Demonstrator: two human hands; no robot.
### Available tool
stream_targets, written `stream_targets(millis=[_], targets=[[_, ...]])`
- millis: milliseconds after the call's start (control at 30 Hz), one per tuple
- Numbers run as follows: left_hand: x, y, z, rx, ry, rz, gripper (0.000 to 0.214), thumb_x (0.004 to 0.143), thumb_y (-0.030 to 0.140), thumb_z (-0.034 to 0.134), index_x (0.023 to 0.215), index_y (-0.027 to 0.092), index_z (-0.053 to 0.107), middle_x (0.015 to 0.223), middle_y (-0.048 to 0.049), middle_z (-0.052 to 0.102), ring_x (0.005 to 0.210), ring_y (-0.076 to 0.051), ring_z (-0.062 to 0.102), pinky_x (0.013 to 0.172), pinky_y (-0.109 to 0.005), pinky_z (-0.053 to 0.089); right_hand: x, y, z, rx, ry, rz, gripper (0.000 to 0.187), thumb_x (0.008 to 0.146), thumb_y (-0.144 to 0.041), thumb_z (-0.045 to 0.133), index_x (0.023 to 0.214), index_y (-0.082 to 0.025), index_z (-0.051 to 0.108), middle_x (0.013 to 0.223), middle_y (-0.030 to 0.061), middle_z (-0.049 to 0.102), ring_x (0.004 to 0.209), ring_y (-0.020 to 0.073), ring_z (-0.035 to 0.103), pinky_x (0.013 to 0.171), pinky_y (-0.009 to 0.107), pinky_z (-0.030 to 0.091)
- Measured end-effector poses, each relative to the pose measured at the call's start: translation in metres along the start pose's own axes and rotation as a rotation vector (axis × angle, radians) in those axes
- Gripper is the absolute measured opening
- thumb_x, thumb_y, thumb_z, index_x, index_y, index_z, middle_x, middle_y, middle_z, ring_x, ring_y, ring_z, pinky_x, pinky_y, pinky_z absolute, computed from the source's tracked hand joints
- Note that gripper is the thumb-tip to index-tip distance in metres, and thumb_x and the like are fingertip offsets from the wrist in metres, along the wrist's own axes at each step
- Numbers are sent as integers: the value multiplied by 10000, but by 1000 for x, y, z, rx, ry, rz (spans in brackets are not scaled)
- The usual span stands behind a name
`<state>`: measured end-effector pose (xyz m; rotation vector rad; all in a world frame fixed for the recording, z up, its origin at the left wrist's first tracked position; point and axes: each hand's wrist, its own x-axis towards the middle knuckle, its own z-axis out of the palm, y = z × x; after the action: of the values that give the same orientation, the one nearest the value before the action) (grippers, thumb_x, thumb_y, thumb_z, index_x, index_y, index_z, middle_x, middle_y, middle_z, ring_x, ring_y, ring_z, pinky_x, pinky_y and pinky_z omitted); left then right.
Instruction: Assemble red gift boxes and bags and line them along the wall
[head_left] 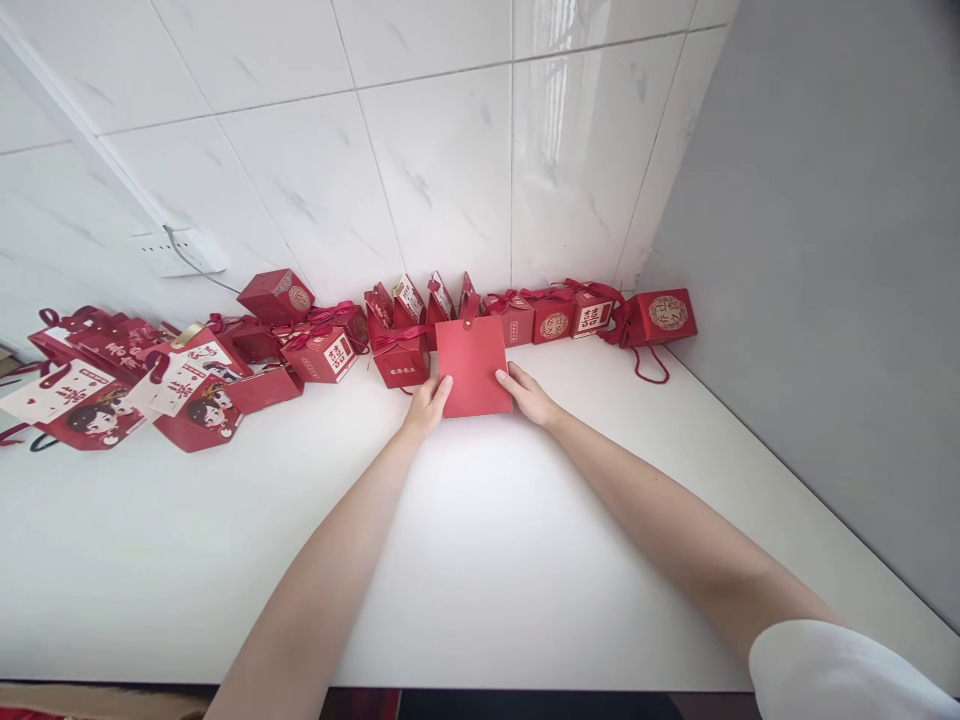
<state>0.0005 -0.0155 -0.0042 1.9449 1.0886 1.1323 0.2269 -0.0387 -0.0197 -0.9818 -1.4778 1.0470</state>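
Between my two hands is a plain red gift box (472, 370), its flat face turned toward me and a small round fastening at its top edge. My left hand (428, 404) grips its left side, thumb on the front face. On the right side, my right hand (529, 393) holds it the same way, with the fingers partly hidden behind. The box is in front of the row of red boxes by the wall. Just left of it stands a red box with a ribbon bow (401, 362).
Red ribboned boxes (553, 318) line the tiled wall (442, 170). A red box with a gold emblem (660, 317) sits at the right, near a grey panel (817, 300). Flat red and white gift boxes (199, 415) are heaped at the left, below a wall socket (178, 253).
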Motion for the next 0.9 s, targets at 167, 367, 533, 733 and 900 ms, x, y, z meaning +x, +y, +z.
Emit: stream_targets(millis=[167, 367, 533, 733, 900], targets=[[-4, 4, -3, 125, 33, 126, 555, 924, 637, 371, 1109, 195, 652, 1097, -112, 631, 1041, -266, 593, 941, -413, 448, -9, -10, 1, -274, 7, -137, 505, 960, -601, 367, 1267, -238, 537, 1212, 84, 641, 1122, 271, 590, 990, 451, 453], [-5, 3, -2, 398, 91, 315, 583, 983, 553, 230, 1219, 176, 607, 1146, -143, 598, 1000, -256, 606, 835, -377, 490, -12, -9, 3, -428, 100, -249, 528, 994, -558, 270, 1348, -227, 479, 1346, 112, 556, 1242, 287, 525, 1051, 462, 411], [-5, 5, -1, 386, 66, 262, 533, 1003, 491, 222, 1203, 184, 609, 1152, -128, 598, 993, -242, 609, 880, -381, 480, -9, -4, 3, -457, 108, -226, 509, 1002, -553, 252, 1300, -239, 518, 1273, 102, 587, 1186, 272, 553, 1024, 451, 428], [-3, 1, -2, 281, 17, 218, 501, 996, 488, 271, 999, 182, 668, 982, -103, 627, 914, -232, 621, 903, -387, 476, -4, 0, 2, -499, 127, -213, 510, 1005, -560, 216, 1155, -235, 580, 1124, 91, 624, 1041, 257, 596, 917, 420, 470], [-3, -1, -2, 263, 43, 250, 534, 969, 543, 311, 866, 172, 680, 1008, -116, 619, 908, -235, 623, 880, -379, 491, -7, -5, 2, -522, 119, -232, 480, 1006, -548, 214, 1103, -237, 567, 1087, 96, 622, 1011, 273, 592, 887, 434, 464]])
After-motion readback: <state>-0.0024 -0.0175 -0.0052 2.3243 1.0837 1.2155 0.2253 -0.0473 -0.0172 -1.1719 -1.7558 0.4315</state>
